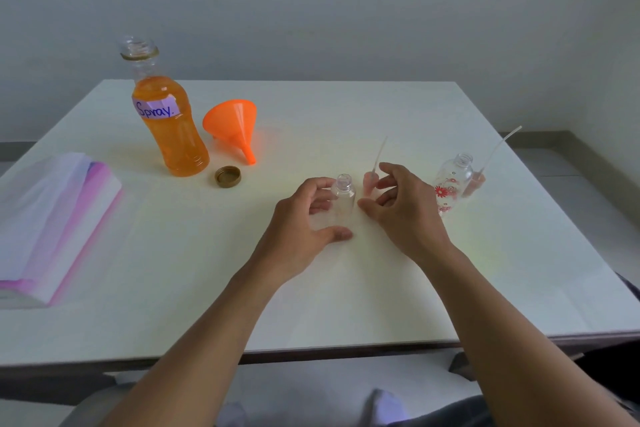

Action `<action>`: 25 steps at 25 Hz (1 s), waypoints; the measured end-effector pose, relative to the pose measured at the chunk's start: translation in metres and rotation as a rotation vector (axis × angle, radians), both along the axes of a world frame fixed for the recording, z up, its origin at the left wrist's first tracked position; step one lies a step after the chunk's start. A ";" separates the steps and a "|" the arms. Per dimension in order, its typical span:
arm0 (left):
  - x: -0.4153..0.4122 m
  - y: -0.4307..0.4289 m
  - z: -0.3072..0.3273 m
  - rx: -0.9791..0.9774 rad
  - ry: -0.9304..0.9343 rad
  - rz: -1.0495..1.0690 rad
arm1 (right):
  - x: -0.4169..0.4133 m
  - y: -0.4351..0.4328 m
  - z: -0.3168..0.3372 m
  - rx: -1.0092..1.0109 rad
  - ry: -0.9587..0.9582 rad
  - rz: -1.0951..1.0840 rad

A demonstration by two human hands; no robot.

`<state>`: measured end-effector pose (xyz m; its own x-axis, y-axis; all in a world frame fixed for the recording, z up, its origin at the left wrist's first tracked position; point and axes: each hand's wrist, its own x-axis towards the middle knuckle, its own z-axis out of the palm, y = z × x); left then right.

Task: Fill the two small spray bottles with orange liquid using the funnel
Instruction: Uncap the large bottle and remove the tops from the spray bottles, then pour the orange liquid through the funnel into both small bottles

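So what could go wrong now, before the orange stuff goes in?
The big bottle of orange liquid stands open, its cap off beside it; a bumped arm could tip and spill it.
The small clear bottle in the left hand has a narrow neck, and the funnel lies on its side away from it; pouring without it would likely miss.
The flowered bottle stands unheld by the right hand and could topple.

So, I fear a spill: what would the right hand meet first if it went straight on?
Probably the pink spray head just ahead of the right hand, then the clear spray bottle in the left hand; depth unclear.
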<state>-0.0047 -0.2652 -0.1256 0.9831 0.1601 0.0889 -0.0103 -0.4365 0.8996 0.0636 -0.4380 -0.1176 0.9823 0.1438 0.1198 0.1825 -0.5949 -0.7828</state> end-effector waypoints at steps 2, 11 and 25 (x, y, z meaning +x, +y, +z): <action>-0.003 0.005 0.002 0.010 0.038 -0.046 | -0.012 -0.006 0.005 -0.039 0.041 -0.007; -0.051 0.073 0.030 0.234 -0.014 0.169 | -0.114 0.004 0.006 -0.096 -0.067 0.169; 0.025 0.165 0.017 -0.058 -0.254 0.706 | 0.013 0.214 0.050 0.239 0.280 0.010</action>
<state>0.0203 -0.1001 -0.1090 0.5953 0.7562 0.2716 0.0438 -0.3680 0.9288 0.0769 -0.2235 -0.0672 0.9804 0.1541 -0.1226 -0.0539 -0.3888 -0.9198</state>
